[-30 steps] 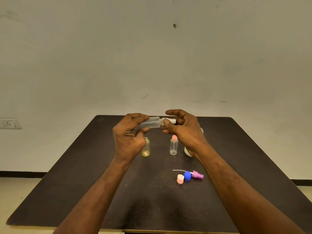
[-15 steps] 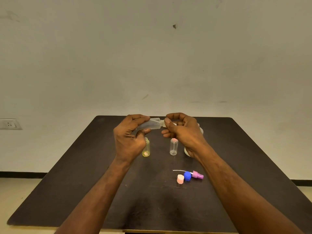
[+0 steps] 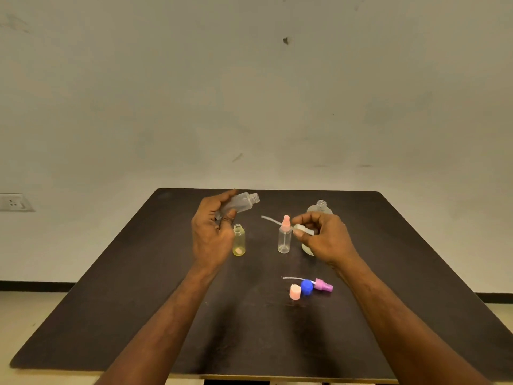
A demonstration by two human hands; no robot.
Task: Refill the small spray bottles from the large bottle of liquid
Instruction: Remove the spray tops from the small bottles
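No label or writing can be read on any bottle or cap. At the far left a wall socket (image 3: 15, 202) sits partly cut off by the frame edge. Over the dark table (image 3: 138, 301) the left hand (image 3: 212, 234) is raised, fingers and thumb curled round a clear frosted bottle (image 3: 241, 203) tilted with its open threaded neck pointing right and upward; the bottle's base is hidden in the palm. Just below stands a small yellowish bottle (image 3: 239, 240), uncapped, with something pale at its bottom that is hard to make out. Next stands a clear spray bottle (image 3: 284, 238) with a pink nozzle. The right hand (image 3: 324, 238) pinches a white spray head (image 3: 304, 229) between thumb and fingertips, its thin dip tube reaching left behind the pink nozzle. Behind that hand the large bottle (image 3: 320, 208) is mostly hidden; only its open neck, its shoulders and a bit of its base show. Nearer the person lie a pink cap (image 3: 295, 292), a blue cap (image 3: 306, 286) and a purple spray head (image 3: 323, 285) with its tube.
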